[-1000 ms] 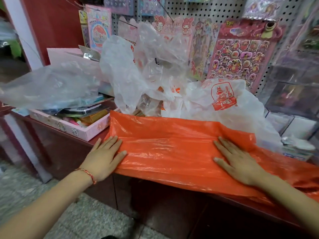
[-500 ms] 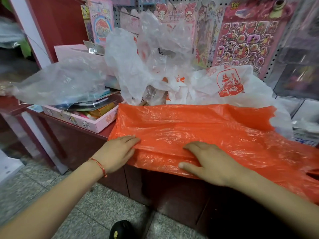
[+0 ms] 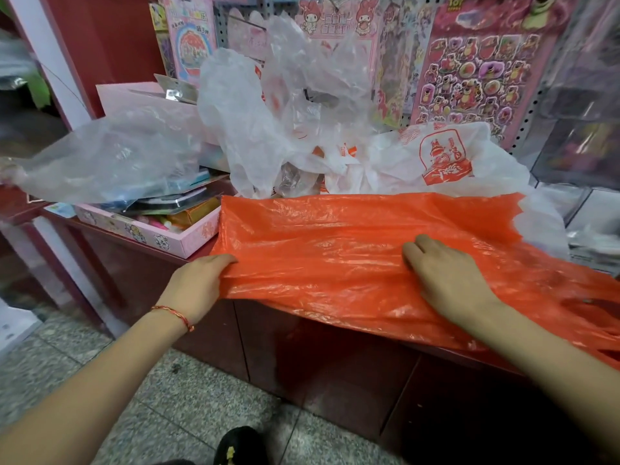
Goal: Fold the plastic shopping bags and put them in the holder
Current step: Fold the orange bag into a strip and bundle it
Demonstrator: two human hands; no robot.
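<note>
Change since half a second ago: right hand (image 3: pixel 449 280) has shifted from the near edge to farther right and deeper onto the bag; left hand (image 3: pixel 196 285) stays at the near left corner.

Item: crinkled orange plastic shopping bag (image 3: pixel 318 243), spread flat across the dark red counter (image 3: pixel 141 263), near edge overhanging the front.

Left hand: fingers curled under the corner, thumb side on top, gripping the film. Thin red cord bracelet (image 3: pixel 174 313) on the wrist.

Right hand: on top of the bag right of centre, knuckles bent, fingertips dug into the film; whether they pinch a fold cannot be told.

Behind the bag: heap of white and clear plastic bags (image 3: pixel 268 129), touching its far edge. Left of it: pink cardboard box (image 3: pixel 188 241) of small goods.
</note>
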